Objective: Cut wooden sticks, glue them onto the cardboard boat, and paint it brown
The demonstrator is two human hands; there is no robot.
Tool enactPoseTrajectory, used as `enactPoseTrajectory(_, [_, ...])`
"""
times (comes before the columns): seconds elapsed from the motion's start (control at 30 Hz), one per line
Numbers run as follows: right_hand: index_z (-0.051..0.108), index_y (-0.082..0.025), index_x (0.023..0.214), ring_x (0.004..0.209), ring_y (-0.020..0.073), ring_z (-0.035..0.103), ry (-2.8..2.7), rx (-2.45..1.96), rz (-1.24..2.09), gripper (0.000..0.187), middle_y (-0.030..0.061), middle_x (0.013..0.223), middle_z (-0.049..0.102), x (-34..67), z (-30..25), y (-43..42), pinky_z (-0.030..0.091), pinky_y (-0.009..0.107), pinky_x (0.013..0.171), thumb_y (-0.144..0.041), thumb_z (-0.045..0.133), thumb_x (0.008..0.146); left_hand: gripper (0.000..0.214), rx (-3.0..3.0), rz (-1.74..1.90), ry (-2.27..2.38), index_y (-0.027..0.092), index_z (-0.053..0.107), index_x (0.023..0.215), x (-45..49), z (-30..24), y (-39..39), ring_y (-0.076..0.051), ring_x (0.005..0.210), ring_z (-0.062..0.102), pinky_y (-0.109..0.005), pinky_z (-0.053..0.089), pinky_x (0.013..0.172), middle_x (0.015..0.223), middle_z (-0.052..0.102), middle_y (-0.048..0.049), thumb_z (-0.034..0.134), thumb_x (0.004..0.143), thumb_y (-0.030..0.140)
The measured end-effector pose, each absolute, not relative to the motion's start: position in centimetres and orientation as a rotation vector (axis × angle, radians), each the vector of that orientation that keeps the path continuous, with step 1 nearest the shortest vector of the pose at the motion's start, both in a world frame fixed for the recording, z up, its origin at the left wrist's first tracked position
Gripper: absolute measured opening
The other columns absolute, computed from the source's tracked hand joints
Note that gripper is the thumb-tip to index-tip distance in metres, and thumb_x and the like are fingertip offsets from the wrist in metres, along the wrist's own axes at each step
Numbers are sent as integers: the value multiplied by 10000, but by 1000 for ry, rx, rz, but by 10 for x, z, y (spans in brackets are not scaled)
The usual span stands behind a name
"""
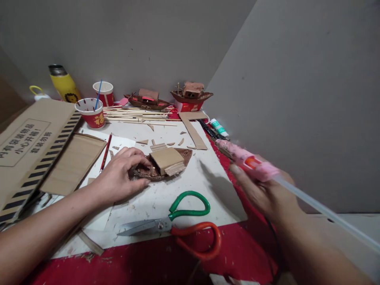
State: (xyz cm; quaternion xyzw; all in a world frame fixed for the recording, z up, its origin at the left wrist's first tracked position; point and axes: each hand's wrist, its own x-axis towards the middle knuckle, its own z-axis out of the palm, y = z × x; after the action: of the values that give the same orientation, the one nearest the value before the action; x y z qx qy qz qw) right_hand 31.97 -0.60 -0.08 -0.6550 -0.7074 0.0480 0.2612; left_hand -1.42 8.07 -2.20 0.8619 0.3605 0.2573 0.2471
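In the middle of the white sheet lies a small cardboard model boat (168,160) with a tan cabin roof and a ribbed cardboard piece at its side. My left hand (126,172) grips its left end, thumb at the near side and fingers over the hull. At the right, my right hand (261,190) is wrapped round a pink hot glue gun (247,160), with a long clear glue stick (320,206) out of its back. The gun's nozzle points up and left, away from the boat. Scissors (166,225) with green and orange handles lie nearer me.
Two finished model boats (148,99) stand at the back, beside thin wooden sticks (136,114). Paper cups (90,114) and a yellow bottle (65,85) stand at the back left. A cardboard box (35,138) fills the left. Cardboard scraps surround the boat; a grey wall (297,99) bounds the right.
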Motion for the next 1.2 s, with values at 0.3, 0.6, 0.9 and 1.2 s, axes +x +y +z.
enactPoseTrajectory(0.3, [633,-208,1000,586,244,651,-2027,-2124,44,391,101,797,735,380,-42,9,460,322,520,-555,606,823,242,2255,673,946,240,688,952,-16,-31,83,-274,1178,584,-485,463,1023,1246,615,-86,750,733,160])
enactPoseTrajectory(0.6, [637,-209,1088,889,269,695,-2260,-1633,142,259,138,1020,708,330,25,-2,548,401,772,-418,577,948,151,2165,699,892,233,747,873,-14,-41,83,-304,1317,526,-524,422,1084,1393,558,-124,738,764,129])
enactPoseTrajectory(0.9, [696,-153,1084,874,233,567,-2716,-986,-21,255,110,945,671,204,43,51,446,391,793,-356,639,941,101,2231,793,814,210,719,842,-12,-48,82,-226,1016,637,-388,503,917,1060,665,-58,717,789,124])
enactPoseTrajectory(1.2, [727,-153,812,744,179,544,-2890,-975,111,168,60,774,685,189,31,73,320,321,711,-180,617,937,124,2224,791,833,202,736,807,-11,-55,85,-239,996,622,-367,486,885,1028,670,-54,743,746,94])
